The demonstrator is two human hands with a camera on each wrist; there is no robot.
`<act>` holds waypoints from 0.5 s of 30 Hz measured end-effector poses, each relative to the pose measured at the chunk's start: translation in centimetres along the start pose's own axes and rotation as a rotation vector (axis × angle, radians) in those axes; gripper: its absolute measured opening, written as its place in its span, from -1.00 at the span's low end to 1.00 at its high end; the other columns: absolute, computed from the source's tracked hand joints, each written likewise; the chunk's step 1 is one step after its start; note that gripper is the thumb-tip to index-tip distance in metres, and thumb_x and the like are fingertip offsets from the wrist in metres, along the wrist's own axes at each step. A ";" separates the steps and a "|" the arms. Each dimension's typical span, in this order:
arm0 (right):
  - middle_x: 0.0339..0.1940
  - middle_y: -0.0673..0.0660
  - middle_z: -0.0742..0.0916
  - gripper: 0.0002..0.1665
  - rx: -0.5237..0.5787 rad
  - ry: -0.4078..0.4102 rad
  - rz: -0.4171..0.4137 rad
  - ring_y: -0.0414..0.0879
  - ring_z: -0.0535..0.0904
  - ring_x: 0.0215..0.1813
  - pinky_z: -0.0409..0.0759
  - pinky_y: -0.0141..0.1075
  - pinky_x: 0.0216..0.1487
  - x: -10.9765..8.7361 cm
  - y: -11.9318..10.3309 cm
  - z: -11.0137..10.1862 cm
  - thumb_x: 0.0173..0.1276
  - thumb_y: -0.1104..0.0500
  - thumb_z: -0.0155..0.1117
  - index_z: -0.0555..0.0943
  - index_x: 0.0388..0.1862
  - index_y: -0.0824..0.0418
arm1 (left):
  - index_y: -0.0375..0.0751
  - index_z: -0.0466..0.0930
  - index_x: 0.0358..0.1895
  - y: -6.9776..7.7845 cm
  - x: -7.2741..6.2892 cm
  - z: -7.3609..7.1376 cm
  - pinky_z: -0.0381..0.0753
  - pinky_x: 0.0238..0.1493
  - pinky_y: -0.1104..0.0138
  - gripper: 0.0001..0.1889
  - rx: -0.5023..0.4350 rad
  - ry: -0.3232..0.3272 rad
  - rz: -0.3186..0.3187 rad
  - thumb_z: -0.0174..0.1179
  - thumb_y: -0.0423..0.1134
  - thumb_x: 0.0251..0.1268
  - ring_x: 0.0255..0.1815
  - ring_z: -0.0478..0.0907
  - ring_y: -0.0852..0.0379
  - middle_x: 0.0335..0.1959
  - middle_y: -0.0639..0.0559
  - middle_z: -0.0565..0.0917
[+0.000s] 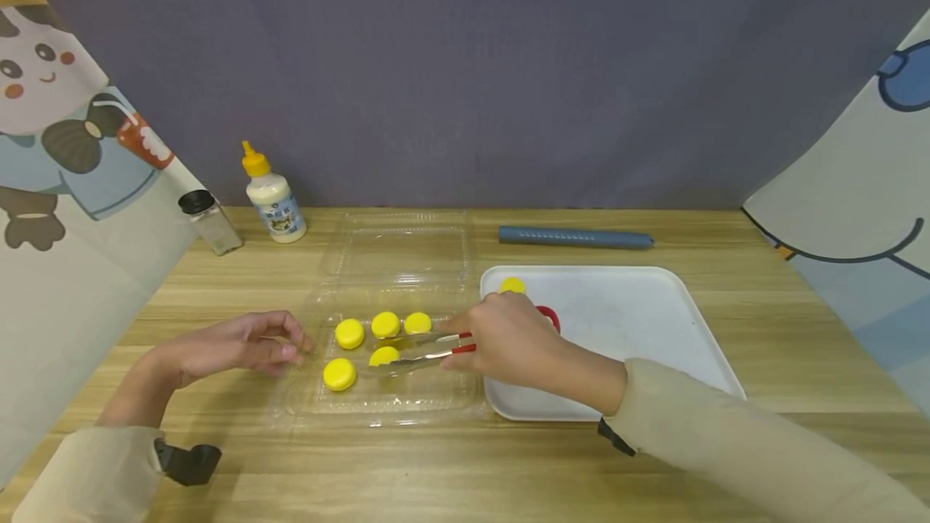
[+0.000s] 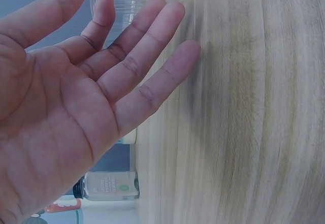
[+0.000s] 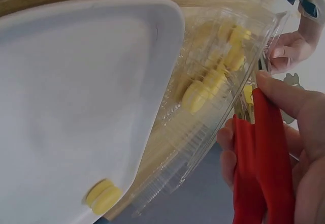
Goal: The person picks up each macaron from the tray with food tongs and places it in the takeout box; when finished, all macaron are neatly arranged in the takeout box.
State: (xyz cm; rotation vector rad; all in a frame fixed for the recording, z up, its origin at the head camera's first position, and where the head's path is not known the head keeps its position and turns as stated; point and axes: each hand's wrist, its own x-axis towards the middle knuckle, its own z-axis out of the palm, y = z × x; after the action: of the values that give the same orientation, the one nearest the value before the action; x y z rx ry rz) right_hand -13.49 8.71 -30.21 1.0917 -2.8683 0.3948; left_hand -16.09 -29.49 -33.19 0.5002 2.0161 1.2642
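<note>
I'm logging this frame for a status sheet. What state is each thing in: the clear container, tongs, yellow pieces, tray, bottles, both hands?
Clear clamshell container: lid open, lying flat.
Tongs: closed on one yellow piece.
Other yellow pieces: four resting in the container.
White tray: holds one yellow piece.
Squeeze bottle: upright, capped.
Shaker jar: lid on, leaning.
Right hand: grips the tongs.
Left hand: relaxed, beside the container's edge.

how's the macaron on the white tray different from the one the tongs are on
The tray macaron sits alone near the far left corner of the white tray; the tonged macaron lies in the clear plastic box among four others. Nothing touches the first; the tongs, held by the right hand, close on the second. Both are yellow and round.
</note>
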 end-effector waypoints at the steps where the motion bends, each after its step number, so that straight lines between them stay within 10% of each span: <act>1: -0.80 -0.18 0.55 -0.48 -0.002 -0.009 0.000 -0.28 0.23 -0.70 0.11 -0.41 -0.65 0.1 -0.1 0.1 0.13 -0.09 0.62 0.78 0.08 0.00 | -0.48 0.36 0.10 0.0 0.0 0.0 0.64 0.15 0.24 -0.69 0.000 0.000 0.000 0.02 -0.24 0.58 0.20 0.51 -0.08 0.18 -0.29 0.47; 15: -0.85 -0.16 0.27 -0.49 0.001 -0.046 -0.050 -0.24 0.06 -0.69 0.03 -0.39 -0.60 0.8 -0.4 1.0 0.15 -0.08 0.61 0.78 0.07 0.07 | -0.47 0.36 0.10 -0.2 0.1 -0.1 0.63 0.15 0.24 -0.71 -0.011 -0.002 0.010 0.01 -0.26 0.59 0.19 0.52 -0.08 0.17 -0.28 0.47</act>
State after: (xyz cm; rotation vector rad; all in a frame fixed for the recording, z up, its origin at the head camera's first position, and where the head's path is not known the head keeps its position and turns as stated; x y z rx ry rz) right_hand -13.76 7.66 -30.95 1.1862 -2.8737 0.3737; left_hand -16.18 -29.59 -33.38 0.5065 2.0060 1.2793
